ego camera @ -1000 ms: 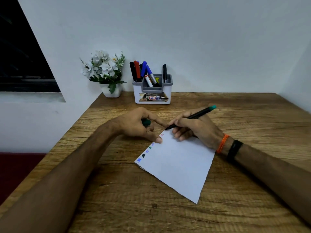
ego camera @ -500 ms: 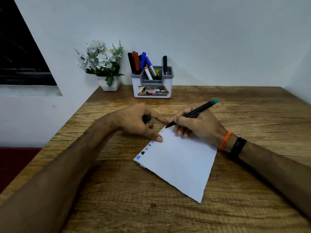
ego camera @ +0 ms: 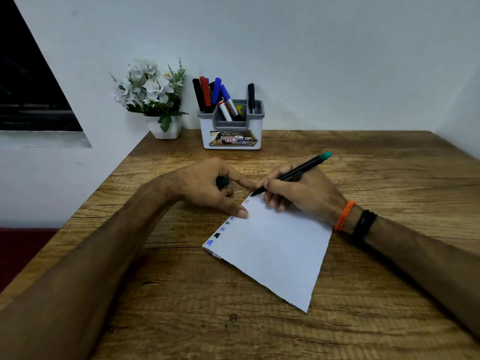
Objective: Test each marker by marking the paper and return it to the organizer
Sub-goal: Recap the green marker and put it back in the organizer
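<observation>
Right hand grips marker, tip at paper far corner. Left hand clasps green cap, fingertip pinning paper edge.

Cap is mostly buried in the left hand, just a green bit showing. Marker tip sits right at the paper corner, can't tell if it's touching. Organizer label is too blurry to read.

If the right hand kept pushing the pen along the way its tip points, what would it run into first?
Probably the left hand. The right hand aims the pen tip at the paper's far corner, toward the left index finger close beyond it. Depth there is unclear.
</observation>
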Motion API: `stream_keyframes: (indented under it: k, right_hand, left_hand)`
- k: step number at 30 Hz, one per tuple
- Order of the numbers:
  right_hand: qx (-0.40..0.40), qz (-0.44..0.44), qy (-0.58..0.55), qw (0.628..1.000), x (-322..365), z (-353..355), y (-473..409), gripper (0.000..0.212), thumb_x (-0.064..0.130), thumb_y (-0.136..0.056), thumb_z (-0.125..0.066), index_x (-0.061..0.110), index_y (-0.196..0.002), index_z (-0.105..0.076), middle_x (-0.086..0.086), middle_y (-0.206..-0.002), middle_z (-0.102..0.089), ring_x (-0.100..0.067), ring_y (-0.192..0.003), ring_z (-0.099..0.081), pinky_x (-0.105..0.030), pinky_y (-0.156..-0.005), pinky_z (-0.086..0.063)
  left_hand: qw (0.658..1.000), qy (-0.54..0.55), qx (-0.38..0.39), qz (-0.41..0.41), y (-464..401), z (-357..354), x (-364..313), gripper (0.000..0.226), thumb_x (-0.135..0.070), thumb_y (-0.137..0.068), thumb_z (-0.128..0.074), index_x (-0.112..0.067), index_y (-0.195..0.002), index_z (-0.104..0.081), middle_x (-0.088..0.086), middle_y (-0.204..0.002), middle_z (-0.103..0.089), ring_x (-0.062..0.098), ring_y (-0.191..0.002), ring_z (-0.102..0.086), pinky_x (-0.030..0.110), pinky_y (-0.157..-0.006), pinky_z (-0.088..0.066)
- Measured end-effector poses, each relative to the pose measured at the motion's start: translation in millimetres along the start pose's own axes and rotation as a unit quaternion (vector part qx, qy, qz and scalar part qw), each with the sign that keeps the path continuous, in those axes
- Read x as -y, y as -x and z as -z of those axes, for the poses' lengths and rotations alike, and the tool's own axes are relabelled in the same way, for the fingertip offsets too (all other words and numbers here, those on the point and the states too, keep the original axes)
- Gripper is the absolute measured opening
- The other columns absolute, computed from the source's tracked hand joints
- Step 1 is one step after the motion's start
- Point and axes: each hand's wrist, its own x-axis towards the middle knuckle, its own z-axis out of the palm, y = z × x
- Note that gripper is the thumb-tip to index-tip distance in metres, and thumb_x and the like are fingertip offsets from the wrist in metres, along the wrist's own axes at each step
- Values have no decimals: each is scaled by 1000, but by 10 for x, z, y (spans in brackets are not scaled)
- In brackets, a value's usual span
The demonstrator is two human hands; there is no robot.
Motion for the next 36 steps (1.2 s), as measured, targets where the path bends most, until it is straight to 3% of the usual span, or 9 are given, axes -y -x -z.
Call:
stream_keyframes:
  k: [5, 14, 36]
  right_hand:
    - [4, 11, 24, 1000, 8, -4, 29, 15, -1, -88, -61, 0, -86, -75, -14, -70, -73, -15, -54, -67, -23, -49, -51]
    - [-5, 3, 18, 1000, 9, -17, 22, 14, -1, -87, -62, 1, -84, -76, -13, -68, -73, -17, -55, -67, -24, -50, -52]
    - [-16, 3, 25, 1000, 34, -23, 35, 15, -2, -85, -61, 0, -84, -76, -13, -66, -72, -13, -51, -65, -22, -48, -50]
  left_hand:
    - [1000, -3, -1, 4, 5, 1, -17, 56, -48, -61, -81, -45, -115, -64, -6, -60, -50, 12, -59, -47, 27, -68, -41]
    - [1000, -7, 0, 10, 1, 11, -14, 60, -56, -57, -80, -49, -115, -63, -8, -60, -49, 14, -61, -47, 32, -70, -42]
    - [1000, -12, -6, 4, 6, 7, -16, 62, -54, -58, -80, -45, -116, -64, -9, -58, -49, 10, -58, -47, 28, -67, -41]
